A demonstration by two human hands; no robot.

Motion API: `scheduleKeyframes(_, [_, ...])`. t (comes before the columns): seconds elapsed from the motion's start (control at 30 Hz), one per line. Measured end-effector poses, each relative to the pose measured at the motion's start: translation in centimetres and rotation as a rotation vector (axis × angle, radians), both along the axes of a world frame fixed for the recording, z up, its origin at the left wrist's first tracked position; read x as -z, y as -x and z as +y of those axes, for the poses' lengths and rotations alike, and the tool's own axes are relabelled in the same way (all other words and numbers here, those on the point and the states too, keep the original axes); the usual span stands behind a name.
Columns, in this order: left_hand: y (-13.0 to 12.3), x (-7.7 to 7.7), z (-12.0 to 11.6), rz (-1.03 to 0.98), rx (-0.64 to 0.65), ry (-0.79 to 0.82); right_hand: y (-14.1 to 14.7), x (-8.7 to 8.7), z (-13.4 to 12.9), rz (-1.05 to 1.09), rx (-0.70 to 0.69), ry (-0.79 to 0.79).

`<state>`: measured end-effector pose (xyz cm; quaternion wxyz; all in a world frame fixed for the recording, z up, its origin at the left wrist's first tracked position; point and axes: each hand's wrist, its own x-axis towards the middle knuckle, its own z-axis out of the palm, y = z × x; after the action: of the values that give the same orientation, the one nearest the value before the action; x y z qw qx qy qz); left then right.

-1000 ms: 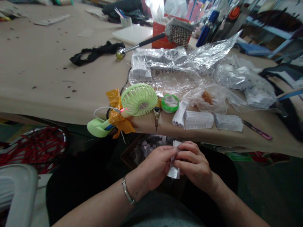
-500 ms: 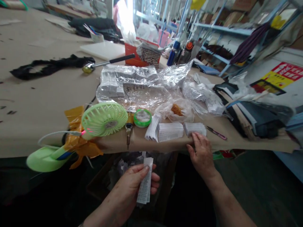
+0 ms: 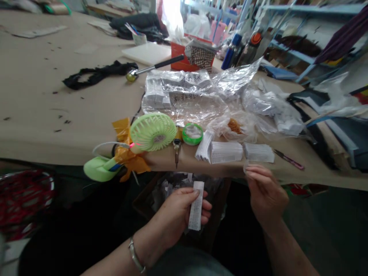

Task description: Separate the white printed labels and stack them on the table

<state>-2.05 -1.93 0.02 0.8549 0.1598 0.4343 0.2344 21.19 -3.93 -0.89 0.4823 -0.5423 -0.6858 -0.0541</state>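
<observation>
My left hand (image 3: 186, 211), below the table's front edge, holds a narrow printed white label strip (image 3: 196, 207) under its thumb. In front of the right part of the edge, my right hand (image 3: 266, 189) pinches a small pale slip (image 3: 246, 166) by its end. Just beyond it on the table lies a stack of white labels (image 3: 259, 152). A second, wider stack (image 3: 226, 152) stands left of that one, with a tilted bundle (image 3: 205, 147) against its left side. Pink-handled snips (image 3: 289, 159) lie to the right.
A green fan (image 3: 153, 132) is taped at the table edge, beside a pointed tool (image 3: 176, 152) and a green round tin (image 3: 192, 133). Behind are clear plastic bags (image 3: 198, 105) and a bag with orange bits (image 3: 235, 125). Dark fabric (image 3: 316, 138) lies right.
My right hand has drawn back from the right label stack toward me, now with a slip between its fingertips. The strips in my left hand look more closely lined up. The view has turned left.
</observation>
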Motion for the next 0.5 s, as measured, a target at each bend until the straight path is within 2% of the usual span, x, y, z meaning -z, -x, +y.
scheduleKeyframes(0.07, [0.0,-0.3,0.0,-0.06,-0.018,-0.001,3.7,-0.3,-0.6,-0.005,-0.306,0.052])
scheduleKeyframes(0.13, [0.0,-0.5,0.0,-0.103,-0.113,-0.049,6.8,-0.2,-1.1,-0.107,-0.464,0.077])
scheduleKeyframes(0.27, [0.5,-0.4,-0.2,-0.122,-0.247,-0.054,9.3,1.1,-1.1,-0.196,-0.55,0.099])
scheduleKeyframes(0.37, [1.0,0.2,-0.3,-0.136,-0.256,-0.026,9.3,1.6,-0.8,-0.224,-0.601,0.101])
scheduleKeyframes(0.5, [1.2,0.3,-0.3,-0.152,-0.255,0.001,9.0,1.3,-0.6,-0.275,-0.641,0.108])
